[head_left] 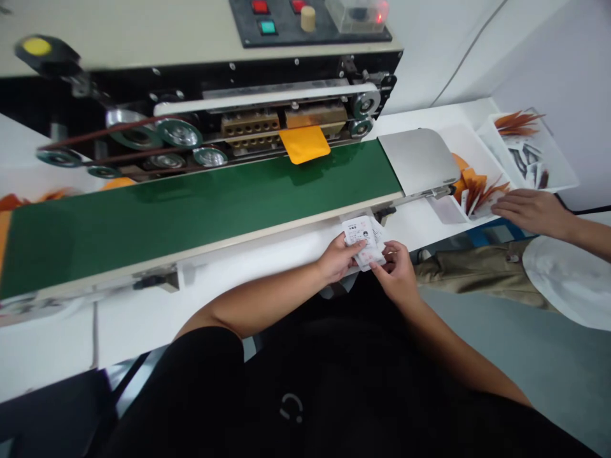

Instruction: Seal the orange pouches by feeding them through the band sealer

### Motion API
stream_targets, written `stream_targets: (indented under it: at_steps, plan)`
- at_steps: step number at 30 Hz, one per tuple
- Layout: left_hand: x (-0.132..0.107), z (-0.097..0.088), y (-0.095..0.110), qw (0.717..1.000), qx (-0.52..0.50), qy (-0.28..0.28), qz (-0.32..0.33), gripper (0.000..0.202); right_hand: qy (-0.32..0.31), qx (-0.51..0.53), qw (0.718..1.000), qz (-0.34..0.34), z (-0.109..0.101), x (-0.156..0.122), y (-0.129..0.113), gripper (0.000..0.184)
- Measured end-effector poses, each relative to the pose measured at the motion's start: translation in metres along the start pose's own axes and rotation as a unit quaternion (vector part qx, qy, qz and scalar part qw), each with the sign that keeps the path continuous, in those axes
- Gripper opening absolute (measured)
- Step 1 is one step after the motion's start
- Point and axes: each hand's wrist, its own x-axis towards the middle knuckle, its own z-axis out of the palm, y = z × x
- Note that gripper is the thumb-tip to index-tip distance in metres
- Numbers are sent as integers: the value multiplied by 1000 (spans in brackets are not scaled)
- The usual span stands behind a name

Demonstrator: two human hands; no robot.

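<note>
Several white sachets (359, 230) with rounded corners and black and red print lie fanned between my two hands, in front of the belt's near edge. My left hand (335, 259) is closed on them, its thumb across the printed face. The fingers of my right hand (399, 273) pinch their lower right side. Beyond my hands, an orange pouch (305, 146) sticks out of the sealing machine (267, 102) over the green conveyor belt (200, 207). Its far edge is hidden inside the machine.
Beside the belt's right end, a metal plate (417, 159) covers the belt. White bins, one near (477, 149) and one farther right (561, 168), hold orange pouches and sachets. Another person's hand (534, 213) reaches to the near bin. A control panel (286, 28) tops the machine.
</note>
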Motion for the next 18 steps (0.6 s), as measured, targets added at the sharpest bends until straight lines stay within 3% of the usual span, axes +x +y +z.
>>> stream_targets:
  at_steps: [3, 7, 10, 18]
  plan:
    - [-1, 2, 0, 1000, -18, -6, 20, 52, -25, 29, 998, 49, 13, -3, 16, 60]
    - [-1, 1, 0, 999, -16, -10, 36, 49, -29, 98, 989, 106, 20, -1, 15, 44]
    - [0, 0, 0, 999, -7, -8, 38, 50, -28, 147, 982, 113, 19, 2, 12, 38]
    - [2, -3, 1, 1000, 6, -10, 28, 52, 72, 220, 966, 118, 9, 15, 10, 40]
